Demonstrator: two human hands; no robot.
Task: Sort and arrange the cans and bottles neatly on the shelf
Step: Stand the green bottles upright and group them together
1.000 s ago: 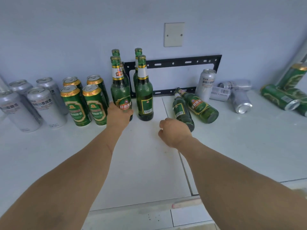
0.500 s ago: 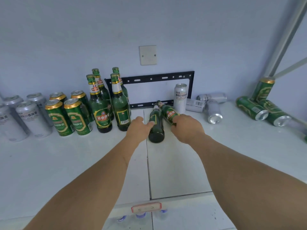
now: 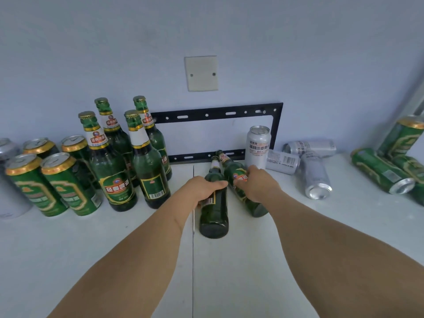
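Two green bottles lie on their sides mid-shelf (image 3: 229, 271), necks toward the wall and nearly touching. Left hand (image 3: 203, 188) has its grip curled over the left lying bottle (image 3: 213, 214) at the label, fingers wrapped round the glass. Right hand (image 3: 257, 183) has its grip laid on the right lying bottle (image 3: 243, 193), fingers over its label; how firmly it is clamped is hard to tell, since the hand hides the underside. Four upright bottles (image 3: 128, 166) stand in a block just left of the hands, with four upright green cans (image 3: 52, 182) beside them and silver cans (image 3: 9, 180) at the far left edge. One silver can (image 3: 258, 145) stands near the wall behind the right hand; three more lie beside it (image 3: 314, 175). Green cans (image 3: 383, 173) lie and lean at far right.
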